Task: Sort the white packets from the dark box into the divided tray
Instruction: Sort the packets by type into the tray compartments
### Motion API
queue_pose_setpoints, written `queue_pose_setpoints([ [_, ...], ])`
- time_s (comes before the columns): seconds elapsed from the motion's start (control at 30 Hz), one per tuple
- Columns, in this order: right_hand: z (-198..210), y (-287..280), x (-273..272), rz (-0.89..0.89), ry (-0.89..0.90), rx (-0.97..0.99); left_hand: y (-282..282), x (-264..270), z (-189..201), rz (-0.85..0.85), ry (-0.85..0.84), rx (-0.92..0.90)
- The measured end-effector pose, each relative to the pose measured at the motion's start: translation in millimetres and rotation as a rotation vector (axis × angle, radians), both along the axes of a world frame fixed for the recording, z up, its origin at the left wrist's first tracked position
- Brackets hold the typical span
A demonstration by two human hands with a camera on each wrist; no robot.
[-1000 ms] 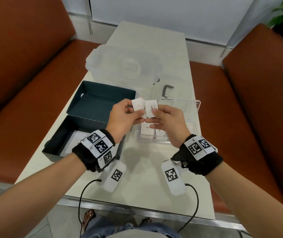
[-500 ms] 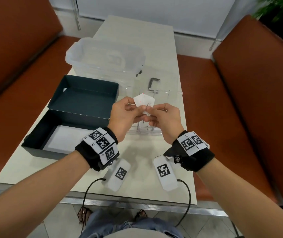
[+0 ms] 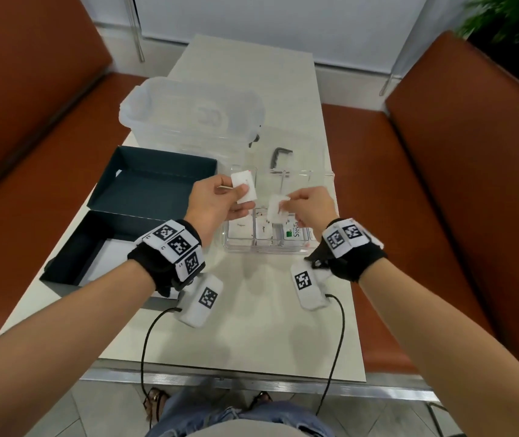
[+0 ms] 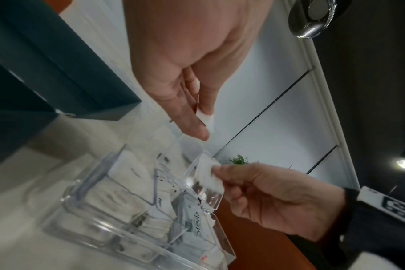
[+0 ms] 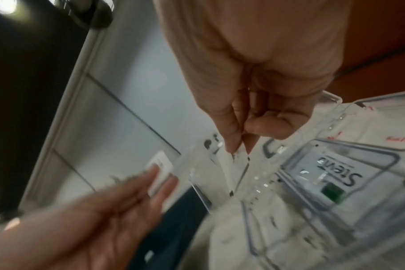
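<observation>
My left hand (image 3: pixel 220 200) holds a small stack of white packets (image 3: pixel 245 187) between thumb and fingers, above the left end of the clear divided tray (image 3: pixel 245 250). My right hand (image 3: pixel 310 206) pinches one white packet (image 3: pixel 275 211) over the tray's middle compartments; the same packet (image 4: pixel 208 175) shows in the left wrist view. The tray holds packets marked Sugar, Pepper and Stevia (image 3: pixel 292 231). The dark box (image 3: pixel 100 247) lies open at the left with white packets (image 3: pixel 116 263) inside. In the right wrist view the pinched packet (image 5: pixel 229 169) hangs edge-on over the tray.
The box's dark lid (image 3: pixel 157 184) lies behind it. A large clear lidded tub (image 3: pixel 188 115) stands at the back of the white table (image 3: pixel 251 326). A dark metal bracket (image 3: pixel 280 154) lies behind the tray. Brown benches flank the table.
My hands were together on the stack; they have parted. The right hand has drawn one packet off and lowered it over the tray, while the left hand keeps the others.
</observation>
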State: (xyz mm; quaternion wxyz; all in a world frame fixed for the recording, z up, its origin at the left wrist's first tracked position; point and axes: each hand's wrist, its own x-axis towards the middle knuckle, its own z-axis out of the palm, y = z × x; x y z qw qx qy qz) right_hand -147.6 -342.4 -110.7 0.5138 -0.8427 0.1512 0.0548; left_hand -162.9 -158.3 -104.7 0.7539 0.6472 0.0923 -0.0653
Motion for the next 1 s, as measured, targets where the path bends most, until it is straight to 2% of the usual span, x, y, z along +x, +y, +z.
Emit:
queue_pose_setpoints([
  [0.13, -22.8, 14.8, 6.9, 0.070, 0.052, -0.207, 8.8, 0.4, -6.6, 0.010, 0.014, 0.026],
  [0.37, -42.5, 30.7, 11.7, 0.045, 0.014, -0.364, 16.7, -0.8, -10.6, 0.024, 0.023, 0.032],
  [0.67, -54.8, 40.3, 7.0, 0.188, -0.062, -0.520, 20.4, 1.7, -13.3, 0.028, 0.041, 0.076],
  [0.77, -52.2, 39.2, 6.0, 0.201, -0.079, -0.505, 15.8, 1.7, -14.4, 0.018, 0.053, 0.082],
  [0.87, -36.7, 29.5, 5.4, 0.168, -0.176, -0.449, 7.8, 3.1, -14.6, -0.042, 0.076, 0.100],
  [1.0, -2.2, 3.6, 0.2, 0.091, -0.277, -0.259, -13.3, 5.3, -11.4, -0.148, 0.075, 0.106],
])
